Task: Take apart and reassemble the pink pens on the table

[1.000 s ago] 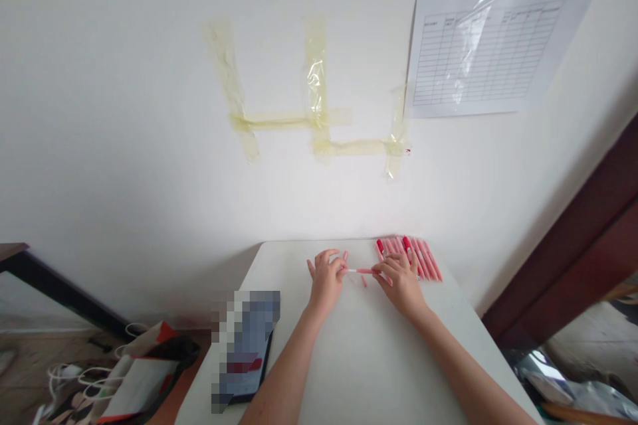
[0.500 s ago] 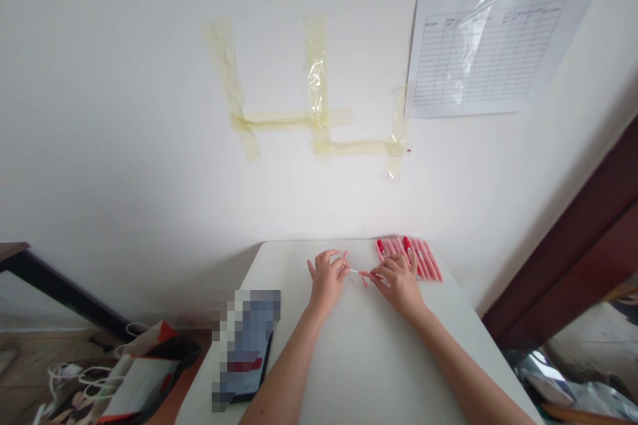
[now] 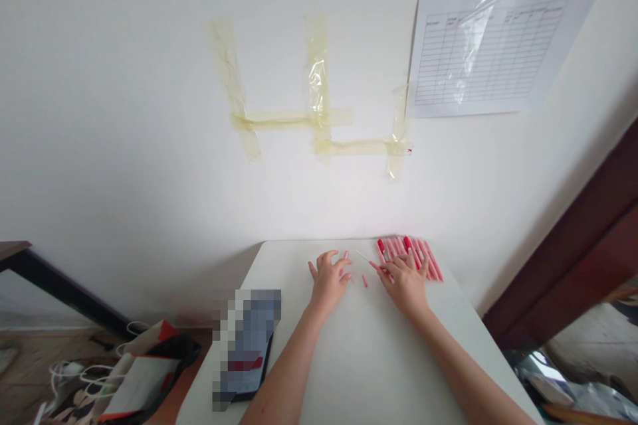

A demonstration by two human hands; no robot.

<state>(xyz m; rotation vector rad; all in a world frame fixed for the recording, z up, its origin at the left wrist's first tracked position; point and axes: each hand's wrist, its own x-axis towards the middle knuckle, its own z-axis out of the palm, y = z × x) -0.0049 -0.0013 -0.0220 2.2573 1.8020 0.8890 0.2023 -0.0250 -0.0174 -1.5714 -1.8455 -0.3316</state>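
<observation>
My right hand [image 3: 406,281] pinches a pink pen part, and a thin white refill [image 3: 362,255] sticks out of it toward the upper left. Across a small gap, my left hand [image 3: 327,280] rests low over the table with its fingers spread, holding nothing that I can see. A pink pen barrel [image 3: 345,255] lies at its fingertips, partly hidden by them. Between the hands, a small pink pen piece [image 3: 365,281] lies on the white table [image 3: 343,358]. Just beyond my right hand is a row of pink and red pens [image 3: 431,262], side by side.
A phone [image 3: 254,352], partly pixelated, lies at the table's left edge. The white wall behind carries yellowed tape [image 3: 316,80] and a printed sheet [image 3: 491,56]. Bags and cables [image 3: 134,372] are on the floor at left; dark red furniture [image 3: 573,239] stands at right.
My hands have moved slightly apart. The white refill, earlier running between both hands, has left my left fingers and now points up and away from my right hand. My left fingers have spread.
</observation>
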